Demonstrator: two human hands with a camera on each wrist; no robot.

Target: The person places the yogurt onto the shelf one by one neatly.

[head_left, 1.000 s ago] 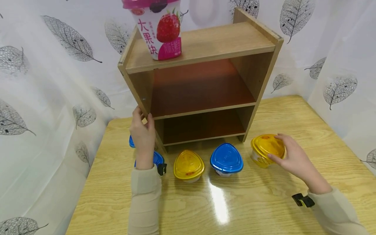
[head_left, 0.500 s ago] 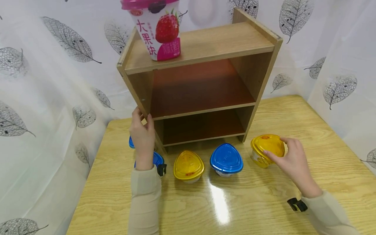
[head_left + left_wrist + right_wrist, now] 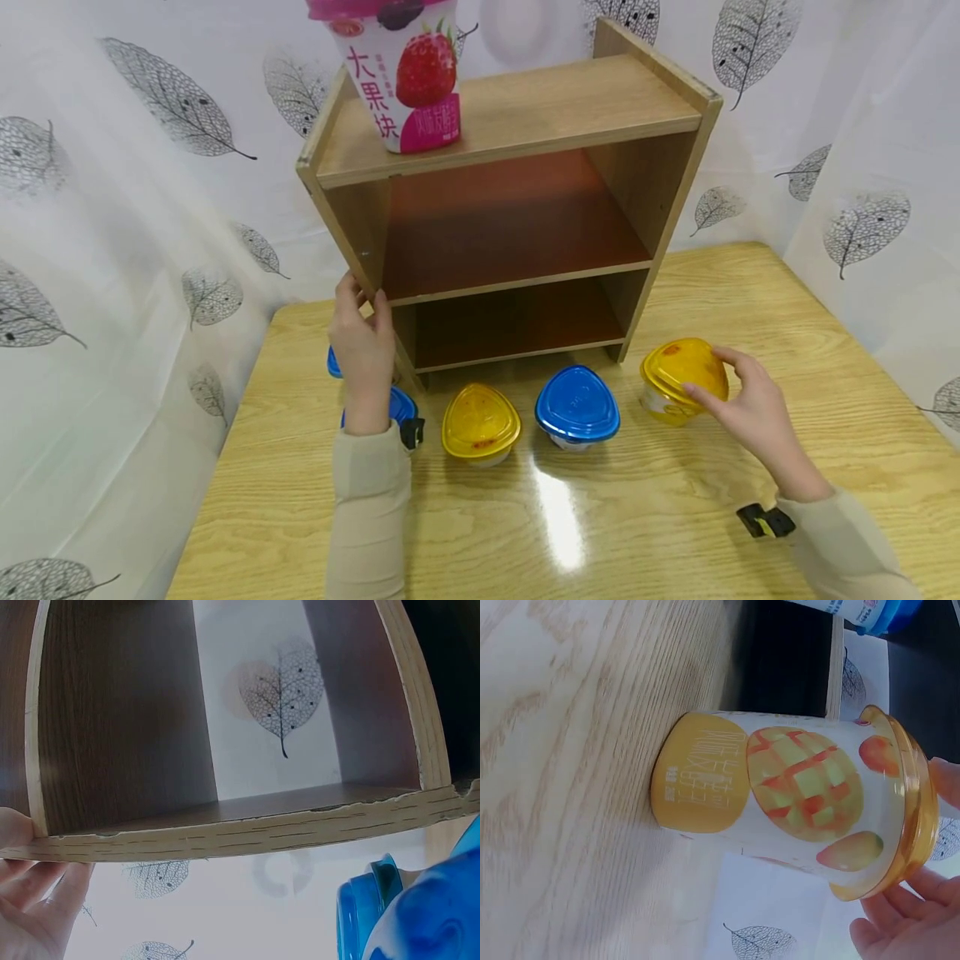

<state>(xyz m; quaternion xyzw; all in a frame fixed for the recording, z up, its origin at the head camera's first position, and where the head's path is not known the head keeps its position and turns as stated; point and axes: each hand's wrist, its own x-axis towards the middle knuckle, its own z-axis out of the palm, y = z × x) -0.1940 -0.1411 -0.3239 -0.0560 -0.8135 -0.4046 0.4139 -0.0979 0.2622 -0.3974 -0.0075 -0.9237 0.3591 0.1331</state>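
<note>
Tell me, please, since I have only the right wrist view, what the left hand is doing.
Observer: The left hand grips the left side panel of the wooden shelf.
Operator: Thank you; does anything stand on top of that shelf?
Observer: Yes, the head view shows a strawberry cup near the left end of its top.
Operator: And is the mango cup at the right hand the only yellow-lidded one?
Observer: No, the head view shows another yellow-lidded cup on the table in front of the shelf, just left of a blue-lidded cup.
</note>
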